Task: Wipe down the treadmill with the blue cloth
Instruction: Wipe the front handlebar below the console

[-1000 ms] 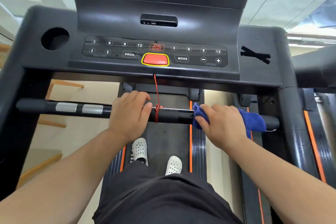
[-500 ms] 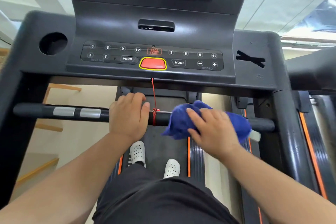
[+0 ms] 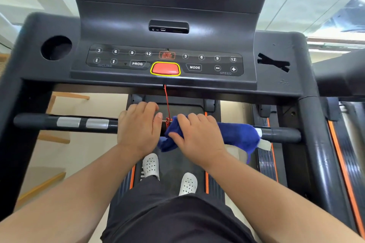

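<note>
The cloth (image 3: pixel 237 136) is deep blue. The treadmill console (image 3: pixel 122 25) is dark grey with white-printed keys; its big button (image 3: pixel 165 68) is red, rimmed yellow. The cord (image 3: pixel 167 102) is red. The black handlebar (image 3: pixel 39 122) bears silver patches (image 3: pixel 69 122). Orange stripes (image 3: pixel 206 181) edge the belt; the shoes (image 3: pixel 151 165) are white, dotted with holes.

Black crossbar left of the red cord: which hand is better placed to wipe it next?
Right, probably. The right hand grips the blue fabric cloth on the black round crossbar, beside the red cord; the left hand grips only bare bar.

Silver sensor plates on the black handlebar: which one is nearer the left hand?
The inner silver plate, toward the bar's middle: it sits beside the left hand gripping the black handlebar. The outer plate lies further left.
</note>
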